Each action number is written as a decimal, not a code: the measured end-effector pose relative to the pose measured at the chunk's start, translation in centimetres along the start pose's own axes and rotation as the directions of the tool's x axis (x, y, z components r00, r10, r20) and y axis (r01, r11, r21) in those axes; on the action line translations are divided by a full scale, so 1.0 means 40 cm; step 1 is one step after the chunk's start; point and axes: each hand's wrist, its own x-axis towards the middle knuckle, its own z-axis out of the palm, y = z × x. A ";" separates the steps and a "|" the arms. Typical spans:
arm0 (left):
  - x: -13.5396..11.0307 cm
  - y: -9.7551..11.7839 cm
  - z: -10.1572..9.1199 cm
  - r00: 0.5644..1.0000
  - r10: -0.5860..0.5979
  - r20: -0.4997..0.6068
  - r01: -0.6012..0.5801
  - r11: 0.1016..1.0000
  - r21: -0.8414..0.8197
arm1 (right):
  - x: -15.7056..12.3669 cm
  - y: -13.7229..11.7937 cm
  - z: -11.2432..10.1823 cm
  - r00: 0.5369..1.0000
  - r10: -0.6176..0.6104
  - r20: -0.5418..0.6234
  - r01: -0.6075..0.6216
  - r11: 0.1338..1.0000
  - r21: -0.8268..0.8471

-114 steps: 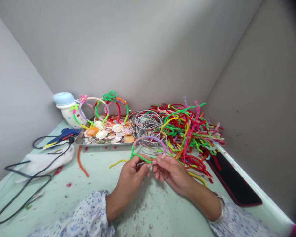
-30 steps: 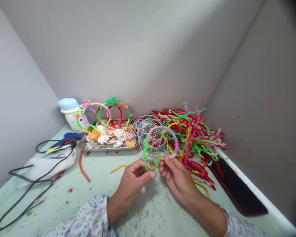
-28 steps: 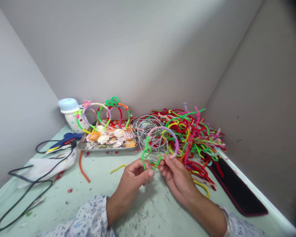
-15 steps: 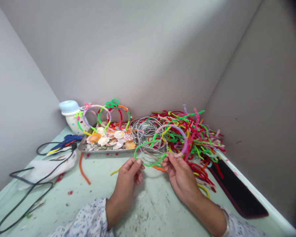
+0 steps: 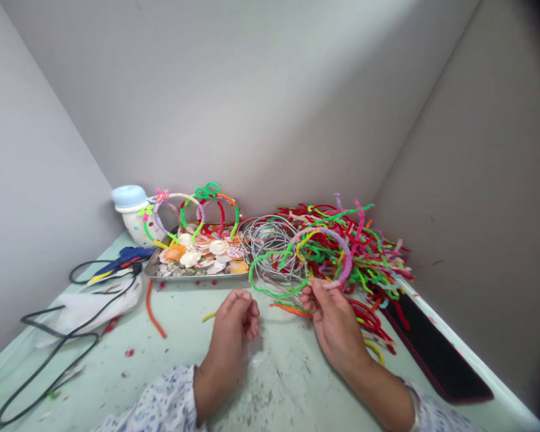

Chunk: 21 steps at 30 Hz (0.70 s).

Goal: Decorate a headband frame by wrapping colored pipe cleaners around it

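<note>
Two hands, yours, were over the pale green speckled table [image 5: 117, 372]. Right hand [image 5: 333, 318]: thumb and fingertips pinched shut on the lower end of the lilac-wrapped wire headband [image 5: 342, 246], which stood as an arch just in front of the pile of loose multicoloured pipe cleaners [image 5: 373, 258]. A bright green fuzzy pipe cleaner [image 5: 258, 287] looped leftward from that grip, across the bare silver wire headbands [image 5: 270, 231]. Left hand [image 5: 236, 312]: fingers curled together, nothing seen in them, resting on the table, apart from the green loop. Behind, to your left: flat metal tray of seashells [image 5: 193, 275], finished coloured headbands [image 5: 207, 201] upright at it, white jar with pale blue lid [image 5: 130, 207], blue glue gun [image 5: 121, 258], black cable [image 5: 58, 342]. Far right: black flat slab [image 5: 436, 354] along the table edge.
</note>
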 end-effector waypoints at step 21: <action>-0.004 0.012 0.003 0.978 0.207 -0.023 -0.193 0.940 0.283 | -0.003 0.017 -0.019 0.998 -0.050 0.024 0.054 0.978 -0.199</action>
